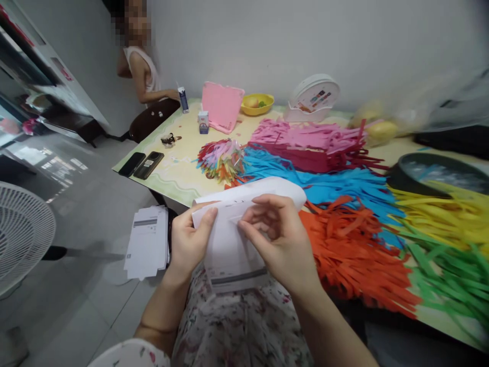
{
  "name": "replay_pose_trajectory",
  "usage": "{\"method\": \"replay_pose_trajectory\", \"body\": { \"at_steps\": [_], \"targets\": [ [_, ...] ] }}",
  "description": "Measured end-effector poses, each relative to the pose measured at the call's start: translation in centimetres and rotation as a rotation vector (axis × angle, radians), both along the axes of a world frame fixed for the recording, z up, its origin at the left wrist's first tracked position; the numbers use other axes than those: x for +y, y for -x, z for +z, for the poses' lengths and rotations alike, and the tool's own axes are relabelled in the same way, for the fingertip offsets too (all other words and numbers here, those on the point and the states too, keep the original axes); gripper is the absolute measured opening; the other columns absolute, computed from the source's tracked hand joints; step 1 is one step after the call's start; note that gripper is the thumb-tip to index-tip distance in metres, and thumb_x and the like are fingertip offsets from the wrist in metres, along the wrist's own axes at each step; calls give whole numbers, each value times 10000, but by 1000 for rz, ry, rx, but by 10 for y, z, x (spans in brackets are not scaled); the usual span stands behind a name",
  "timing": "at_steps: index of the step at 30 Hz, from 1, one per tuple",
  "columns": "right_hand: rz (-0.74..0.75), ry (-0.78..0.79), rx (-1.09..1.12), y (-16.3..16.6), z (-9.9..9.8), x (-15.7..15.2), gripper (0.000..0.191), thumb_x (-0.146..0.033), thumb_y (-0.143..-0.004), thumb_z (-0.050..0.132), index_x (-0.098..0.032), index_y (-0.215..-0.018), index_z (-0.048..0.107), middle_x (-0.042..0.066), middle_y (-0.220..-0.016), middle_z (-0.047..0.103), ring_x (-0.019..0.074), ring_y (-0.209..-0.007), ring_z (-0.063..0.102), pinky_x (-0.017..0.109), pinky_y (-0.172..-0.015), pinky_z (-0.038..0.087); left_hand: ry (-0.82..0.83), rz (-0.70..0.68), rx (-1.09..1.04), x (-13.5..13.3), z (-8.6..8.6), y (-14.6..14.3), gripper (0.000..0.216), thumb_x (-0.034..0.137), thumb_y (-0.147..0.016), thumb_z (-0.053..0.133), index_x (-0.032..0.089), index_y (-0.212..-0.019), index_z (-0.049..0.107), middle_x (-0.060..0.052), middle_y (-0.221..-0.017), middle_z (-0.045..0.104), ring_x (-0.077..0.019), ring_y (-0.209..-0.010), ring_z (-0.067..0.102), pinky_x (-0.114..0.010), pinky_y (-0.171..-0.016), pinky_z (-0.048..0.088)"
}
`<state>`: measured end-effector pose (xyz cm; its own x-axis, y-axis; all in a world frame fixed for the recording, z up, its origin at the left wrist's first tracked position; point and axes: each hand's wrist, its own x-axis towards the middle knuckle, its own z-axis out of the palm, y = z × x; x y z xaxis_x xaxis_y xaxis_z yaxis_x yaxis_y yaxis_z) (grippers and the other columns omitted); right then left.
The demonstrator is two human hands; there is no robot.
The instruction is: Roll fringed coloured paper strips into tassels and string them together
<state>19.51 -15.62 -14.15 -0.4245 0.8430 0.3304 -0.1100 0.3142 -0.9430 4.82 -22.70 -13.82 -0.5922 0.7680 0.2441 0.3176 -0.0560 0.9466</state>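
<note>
1. Far left: fan (25, 237), clear of both arms.
2. Stack of printed sheets (147, 244), below the table edge and apart from the hands.
3. Two phones (148, 165) on the near-left corner of the table (178, 183).
4. Left hand (189, 237): thumb on top, fingers behind, clamped on the left edge of the white sheet (225, 252). Good anchor, I'd say; light pressure should avoid denting it.
5. Sheet itself: curled, held over the lap in front of the table edge, grey printed band toward the wearer. Looks floppy; judgement: brace it from behind wherever the other hand works.
6. Right hand (280, 234): thumb and index tips close together by a pale sliver at the sheet's face. Can't tell if they're pinching it. Small, flat-angled finger moves seem safest against tearing.
7. Right: orange strips (355, 260), then green strips (451, 275). Better to give the forearm room there.
</note>
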Motion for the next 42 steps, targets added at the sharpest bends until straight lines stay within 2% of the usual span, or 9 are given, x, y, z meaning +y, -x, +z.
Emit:
{"method": "replay_pose_trajectory", "body": {
  "at_steps": [12, 18, 20, 23, 25, 27, 29, 36, 42],
  "targets": [
    [-108, -179, -126, 4, 4, -2, 320, -152, -869, 614, -251, -1156, 514, -4, -867, 632, 143, -765, 661, 254, -669, 568, -92, 4, 106, -8, 4, -10, 199, 294, -887, 656, 168, -943, 799, -44, -911, 791, -167, -797, 721, -206, -704, 542],
    [-231, -240, -262, -2, 5, 9, 316, -236, -837, 697, -234, -1109, 536, -66, -653, 524, 123, -534, 532, 238, -515, 471, -84, 9, -57, -4, -3, -2, 215, 342, -849, 700, 160, -906, 801, -42, -849, 782, -148, -714, 690, -187, -603, 507],
    [-391, -306, -304, -16, 1, 18, 336, -291, -840, 704, -231, -1136, 558, -18, -757, 587, 155, -630, 568, 289, -602, 505, -82, 27, -171, 0, -7, 4, 257, 385, -816, 732, 149, -896, 796, -49, -836, 777, -143, -695, 677, -184, -591, 498],
    [-587, -302, -277, -43, -10, 35, 479, -398, -807, 736, -230, -1224, 569, 113, -1192, 622, 270, -1063, 599, 419, -887, 511, -91, 44, -339, 6, -12, 11, 333, 438, -763, 772, 127, -883, 786, -61, -820, 768, -131, -646, 653, -187, -576, 492],
    [-445, -107, -188, -58, -18, 43, 579, -453, -777, 752, -245, -1278, 548, 120, -1253, 630, 294, -1116, 607, 429, -885, 529, -86, 26, -412, 10, -15, 13, 357, 449, -741, 786, 119, -877, 780, -60, -788, 760, -127, -619, 641, -189, -564, 487],
    [-241, 133, -106, -67, -23, 46, 572, -466, -764, 759, -255, -1258, 565, 90, -1105, 708, 265, -935, 684, 374, -736, 571, -83, -6, -445, 14, -17, 14, 362, 449, -728, 794, 116, -868, 778, -57, -762, 752, -127, -608, 637, -189, -558, 482],
    [-177, 260, -78, -71, -26, 46, 499, -458, -736, 783, -241, -1158, 630, 65, -981, 741, 234, -791, 695, 328, -636, 570, -76, -54, -458, 18, -20, 17, 367, 456, -711, 801, 116, -846, 780, -59, -750, 750, -128, -596, 631, -191, -551, 475],
    [-186, 193, -77, -75, -18, 53, 451, -490, -665, 825, -205, -999, 724, 52, -923, 760, 225, -789, 690, 303, -650, 576, -36, -234, -272, 9, -31, 46, 344, 460, -714, 783, 121, -765, 799, -110, -762, 757, -196, -679, 658, -241, -605, 480],
    [-84, 230, -12, -68, 5, 58, 384, -472, -795, 728, -257, -1111, 693, 25, -781, 745, 213, -602, 680, 295, -486, 543, -77, -367, -134, -7, -28, 63, 343, 487, -747, 754, 149, -761, 812, -130, -813, 756, -241, -782, 674, -301, -724, 494]
  ]
}}
